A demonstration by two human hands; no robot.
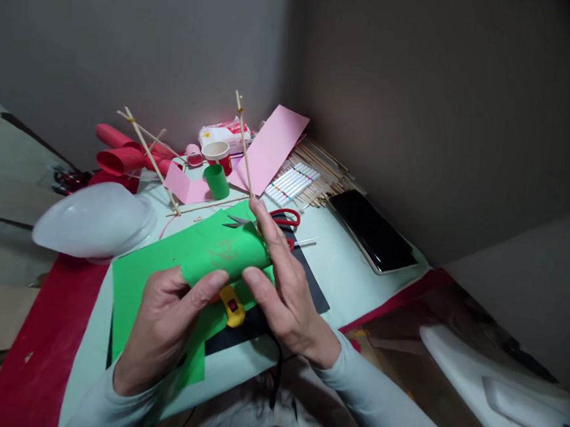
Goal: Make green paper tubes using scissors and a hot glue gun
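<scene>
A rolled tube of green paper (pixel 222 253) is held between both my hands above the table. My left hand (pixel 168 319) grips its near left end, thumb pressed on top. My right hand (pixel 283 289) wraps the right end, fingers curled over the seam. Under the tube lies a flat green sheet (pixel 133 294), and a yellow glue gun (pixel 232 307) shows just below my thumbs. Red-handled scissors (pixel 284 219) lie behind my right hand.
A wooden stick frame (pixel 244 144) stands at the back with pink paper (pixel 273 147), a paper cup (pixel 218 154), a small green roll (pixel 217 182), red rolls (pixel 122 154), marker pens (pixel 291 182) and a phone (pixel 372 232). A white lamp head (pixel 92 219) sits at the left.
</scene>
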